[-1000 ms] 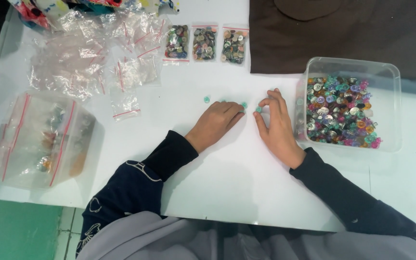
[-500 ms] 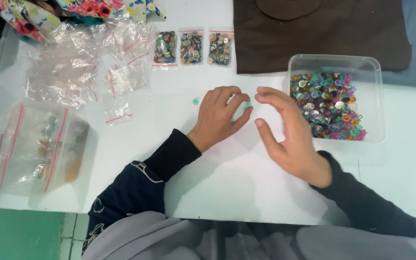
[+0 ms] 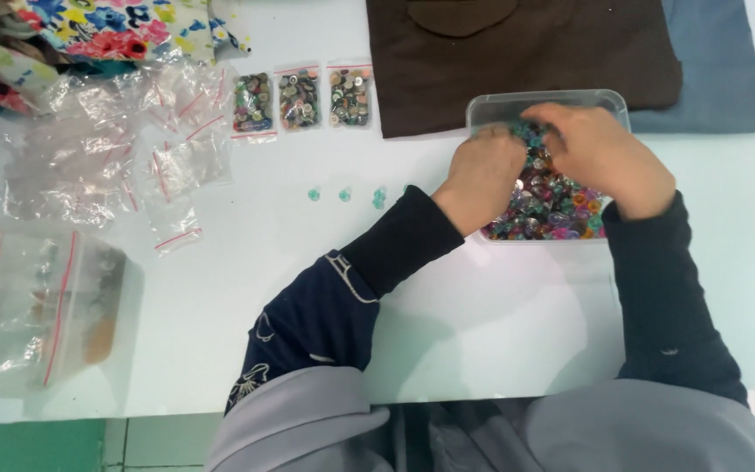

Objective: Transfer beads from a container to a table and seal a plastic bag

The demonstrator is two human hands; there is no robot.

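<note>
Head view: both hands reach into the clear tub [image 3: 491, 109] of mixed buttons [image 3: 552, 210] near the table's [image 3: 220, 288] far right edge. The left hand [image 3: 482, 175] and right hand [image 3: 600, 157] have fingers curled down among the buttons, as if sifting; whether either pinches one I cannot tell. Four teal buttons [image 3: 342, 194] lie in a row left of the tub, apparently set apart by colour. Three filled bags [image 3: 301, 96] line the far edge, likely sorted lots.
</note>
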